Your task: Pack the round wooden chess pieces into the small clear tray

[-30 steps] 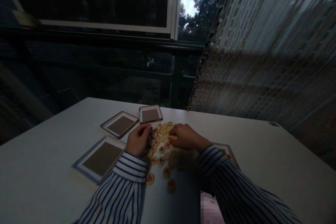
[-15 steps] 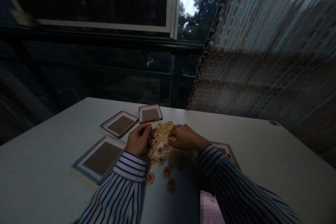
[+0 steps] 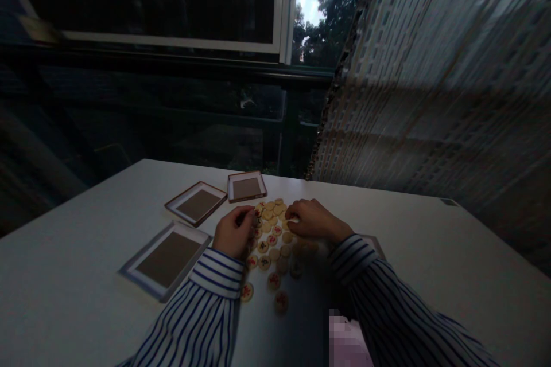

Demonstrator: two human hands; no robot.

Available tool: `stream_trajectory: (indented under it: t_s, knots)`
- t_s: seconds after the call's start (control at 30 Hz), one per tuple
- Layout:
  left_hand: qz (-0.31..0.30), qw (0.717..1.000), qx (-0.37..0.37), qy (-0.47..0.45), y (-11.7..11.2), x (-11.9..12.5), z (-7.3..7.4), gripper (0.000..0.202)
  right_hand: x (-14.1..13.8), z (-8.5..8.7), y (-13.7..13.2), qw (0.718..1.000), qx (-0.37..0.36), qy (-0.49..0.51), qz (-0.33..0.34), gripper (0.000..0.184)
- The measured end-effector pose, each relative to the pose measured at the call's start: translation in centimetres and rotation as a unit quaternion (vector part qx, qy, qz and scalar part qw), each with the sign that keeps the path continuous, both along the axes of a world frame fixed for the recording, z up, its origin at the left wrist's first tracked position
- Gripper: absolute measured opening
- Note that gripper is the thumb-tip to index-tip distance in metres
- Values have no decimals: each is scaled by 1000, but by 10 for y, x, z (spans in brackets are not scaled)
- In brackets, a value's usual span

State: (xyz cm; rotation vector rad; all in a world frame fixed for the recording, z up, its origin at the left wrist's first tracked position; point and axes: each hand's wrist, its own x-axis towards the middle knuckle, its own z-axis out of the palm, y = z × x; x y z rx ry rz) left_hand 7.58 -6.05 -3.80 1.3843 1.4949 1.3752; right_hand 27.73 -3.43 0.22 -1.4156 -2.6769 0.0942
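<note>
Round wooden xiangqi pieces, some with red or black characters and others blank side up, are spread between my hands on the white table. At the left edge of the pile, my left hand has thumb and fingers pinched together. Whatever lies between those fingertips is hidden. On the other side, my right hand reaches in with curled fingers. A pale xiangqi piece shows at its fingertips, above the neighbouring pieces.
Left of the pile are a large shallow box tray and a smaller brown-edged one. Another small tray stands behind the pile. Part of a tray shows behind my right sleeve. A string curtain hangs beyond the table.
My right hand has shifted right and slightly up, uncovering pieces in the pile. My left hand has moved a little to the right, closer to the pieces.
</note>
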Motion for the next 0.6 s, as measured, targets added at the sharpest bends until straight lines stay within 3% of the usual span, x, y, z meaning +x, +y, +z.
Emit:
stream_trajectory:
  t_s: [0.6]
  knots:
    - [-24, 994, 23, 106, -6, 8, 1, 30, -9, -5, -1, 998, 9, -62, -4, 27]
